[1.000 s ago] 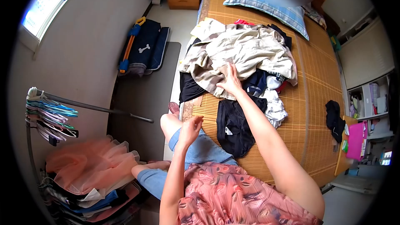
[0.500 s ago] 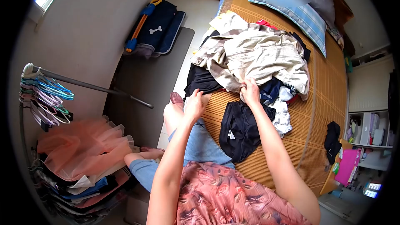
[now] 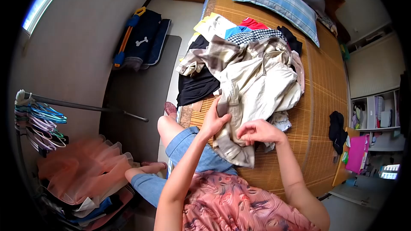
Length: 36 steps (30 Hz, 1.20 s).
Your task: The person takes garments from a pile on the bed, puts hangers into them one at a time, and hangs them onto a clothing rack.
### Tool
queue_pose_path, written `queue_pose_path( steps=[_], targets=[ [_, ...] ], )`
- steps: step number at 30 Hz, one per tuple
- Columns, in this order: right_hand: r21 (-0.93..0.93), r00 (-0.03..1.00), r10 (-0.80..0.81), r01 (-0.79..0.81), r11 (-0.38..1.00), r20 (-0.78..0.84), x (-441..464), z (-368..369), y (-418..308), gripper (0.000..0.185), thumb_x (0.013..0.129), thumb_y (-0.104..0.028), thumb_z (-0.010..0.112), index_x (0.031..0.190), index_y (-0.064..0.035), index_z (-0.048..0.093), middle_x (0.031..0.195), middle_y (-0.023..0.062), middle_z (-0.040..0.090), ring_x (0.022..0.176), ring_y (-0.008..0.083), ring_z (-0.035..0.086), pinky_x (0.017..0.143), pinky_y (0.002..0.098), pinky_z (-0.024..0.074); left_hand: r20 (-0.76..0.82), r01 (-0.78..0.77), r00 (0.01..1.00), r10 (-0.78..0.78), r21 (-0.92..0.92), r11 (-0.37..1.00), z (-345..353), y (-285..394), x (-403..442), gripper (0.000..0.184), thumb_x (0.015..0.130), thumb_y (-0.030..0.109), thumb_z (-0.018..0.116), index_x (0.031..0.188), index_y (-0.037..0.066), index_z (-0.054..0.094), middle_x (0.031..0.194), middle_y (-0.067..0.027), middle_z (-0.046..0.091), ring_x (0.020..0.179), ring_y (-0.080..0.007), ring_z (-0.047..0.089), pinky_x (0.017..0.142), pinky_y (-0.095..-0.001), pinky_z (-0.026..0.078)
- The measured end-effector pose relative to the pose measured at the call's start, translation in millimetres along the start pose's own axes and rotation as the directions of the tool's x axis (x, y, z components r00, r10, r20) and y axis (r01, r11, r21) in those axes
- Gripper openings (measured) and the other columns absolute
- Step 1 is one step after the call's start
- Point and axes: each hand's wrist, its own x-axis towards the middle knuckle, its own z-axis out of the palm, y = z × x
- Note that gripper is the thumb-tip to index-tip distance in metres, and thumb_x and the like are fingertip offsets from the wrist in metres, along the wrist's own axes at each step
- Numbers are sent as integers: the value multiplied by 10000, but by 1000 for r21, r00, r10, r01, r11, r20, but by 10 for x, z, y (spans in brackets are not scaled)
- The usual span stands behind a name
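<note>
A beige and cream plaid shirt point(image 3: 252, 87) lies bunched over the clothes pile, its near end drawn toward my lap. My left hand point(image 3: 216, 119) grips the shirt's left edge, thumb on top of the cloth. Over the near end, my right hand point(image 3: 262, 131) is closed, its curled fingertips at the fabric and partly hidden. Beneath the shirt's left side lies a black garment point(image 3: 198, 86). At the far side of the pile are a black-and-white checked cloth point(image 3: 257, 37), a red garment point(image 3: 253, 24) and a white-and-yellow one point(image 3: 216, 26).
The pile rests on a bed with a bamboo mat point(image 3: 323, 102). A blue plaid pillow point(image 3: 278, 4) lies at the far end, a black garment point(image 3: 337, 130) near the right edge. On the left stand a rack with hangers point(image 3: 43, 117) and a peach tulle garment point(image 3: 85, 167).
The shirt's near end has been pulled toward me and now covers the dark garment that lay there. My left hand, free before, has taken hold of the shirt. The view has shifted.
</note>
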Motion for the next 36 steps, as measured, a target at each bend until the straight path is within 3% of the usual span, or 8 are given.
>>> queue_pose_path(
  steps=[5,8,11,17,21,30,33,36],
  targets=[
    [-796,572,-683,85,600,-454,663,-371,37,660,709,-22,711,1319,-85,467,1362,104,450,1186,290,477,989,364,417,183,-23,983,-7,161,987,-194,-170,-418,686,755,47,701,1363,12,385,1270,-139,528,1185,-223,495,1013,-308,370],
    [-861,640,-645,-50,507,-417,1096,-665,142,907,667,-42,748,1446,-149,296,1397,121,422,1230,327,434,1049,378,367,164,2,986,-22,121,993,-307,-409,-475,656,802,4,694,1376,-6,376,1264,-74,518,1154,-163,491,997,-278,378],
    [-753,935,-35,-261,604,-352,1289,-938,153,525,677,-60,740,1166,-95,551,1223,102,547,1110,313,505,901,364,435,126,84,988,-85,21,996,-403,-300,-447,646,809,-20,672,1382,-7,373,1251,-76,533,1141,-151,503,986,-274,387],
    [-858,632,-614,-170,485,-472,678,-873,623,358,696,-70,736,1006,-80,557,1120,68,542,1022,274,521,858,401,419,-178,176,972,-155,111,978,-482,-600,-288,517,786,67,654,1262,-43,485,1157,-169,599,1069,-233,580,934,-320,437],
    [-711,412,-592,-257,654,-693,571,-1017,906,525,692,-137,774,1136,-49,509,1128,129,520,1099,342,515,921,417,428,-292,-37,874,387,756,654,-175,-325,-192,591,733,57,690,1260,-32,437,1226,-223,496,1132,-369,497,971,-413,408],
    [-620,603,-380,-253,742,-701,681,-972,1105,333,757,-72,680,1050,-83,523,1076,141,570,974,364,572,817,448,462,-116,49,992,39,668,743,-41,-429,-173,452,773,201,707,1156,-1,577,998,-171,612,954,-342,598,834,-394,477],
    [-748,343,-666,-261,610,-663,553,-906,841,420,736,-74,701,1118,-92,530,1184,108,522,1068,312,524,905,422,422,-114,-39,984,138,614,789,7,-169,-253,300,788,135,686,1058,15,637,947,-124,616,872,-308,603,768,-361,477],
    [-710,329,-630,-379,594,-703,538,-1118,755,688,700,-127,759,1304,-73,435,1363,109,421,1261,298,399,1042,411,321,41,-271,958,282,441,856,0,99,-396,198,796,55,666,982,-7,644,893,-106,606,788,-253,591,699,-309,458]
  ],
)
